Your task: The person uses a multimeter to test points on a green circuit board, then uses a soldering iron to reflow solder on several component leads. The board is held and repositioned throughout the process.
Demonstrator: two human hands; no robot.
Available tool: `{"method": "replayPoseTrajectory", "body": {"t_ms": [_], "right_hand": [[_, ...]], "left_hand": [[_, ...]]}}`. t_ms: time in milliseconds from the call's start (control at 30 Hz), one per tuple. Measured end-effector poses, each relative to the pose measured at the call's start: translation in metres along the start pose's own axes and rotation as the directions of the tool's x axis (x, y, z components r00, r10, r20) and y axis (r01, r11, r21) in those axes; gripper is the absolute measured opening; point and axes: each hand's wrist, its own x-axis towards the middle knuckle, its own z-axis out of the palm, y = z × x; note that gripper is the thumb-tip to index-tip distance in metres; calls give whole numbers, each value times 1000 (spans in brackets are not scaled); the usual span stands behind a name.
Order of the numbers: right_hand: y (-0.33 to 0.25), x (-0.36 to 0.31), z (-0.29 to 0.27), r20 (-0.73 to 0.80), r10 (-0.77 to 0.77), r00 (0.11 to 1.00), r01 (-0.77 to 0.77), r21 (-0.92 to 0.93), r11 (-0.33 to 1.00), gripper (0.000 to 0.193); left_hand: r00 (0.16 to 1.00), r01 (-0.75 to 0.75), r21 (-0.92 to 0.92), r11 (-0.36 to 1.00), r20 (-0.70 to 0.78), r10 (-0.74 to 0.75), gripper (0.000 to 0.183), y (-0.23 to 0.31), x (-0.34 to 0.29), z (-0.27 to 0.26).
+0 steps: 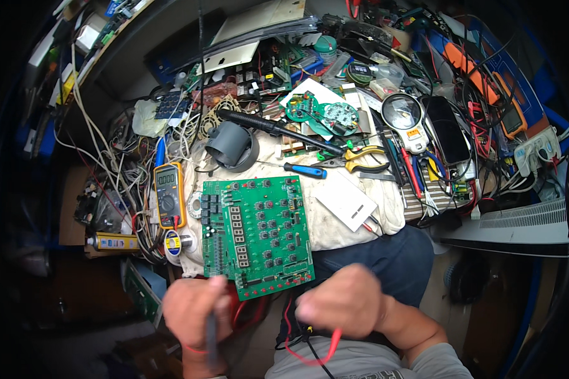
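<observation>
Right hand (344,300): ours, bare, curled into a loose fist, knuckles up, its forearm slanting in from the lower right out of a grey sleeve (437,361); fingers drawn together about a red test lead (330,354), which loops down in front of our grey shirt.

Left hand (191,309): ours, upright fist, thumb on top, wrist below; closed on a dark, slim rod (212,338), probably a probe, though blur keeps us from being sure.

Circuit board (257,240): one, green, with push-buttons and a column of seven-segment displays (237,237); lies at the front of the pale cloth (385,208), lower edge reaching toward our lap, both fists just beyond that edge.

Digital multimeter (169,196): one, yellow-cased, left of the board.

Solder spool (172,244): one, just below the meter.

Screwdriver (306,170): one, blue and black handle, beyond the board.
</observation>
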Motion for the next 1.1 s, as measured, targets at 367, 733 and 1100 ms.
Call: {"method": "replayPoseTrajectory", "body": {"t_ms": [367, 733, 1100], "right_hand": [[81, -40, -19, -87, 607, 790, -502, -661, 558, 87], [129, -40, -57, -520, 468, 714, -683, -665, 303, 84], [133, 13, -86, -636, 340, 693, -700, -481, 528, 46]], "left_hand": [[877, 265, -367, 892, -292, -381, 38, -17, -9, 1], [853, 322, -492, 809, -220, -474, 38, -18, -9, 14], [854, 283, -541, 792, -233, -464, 54, -24, -6, 12]]}}
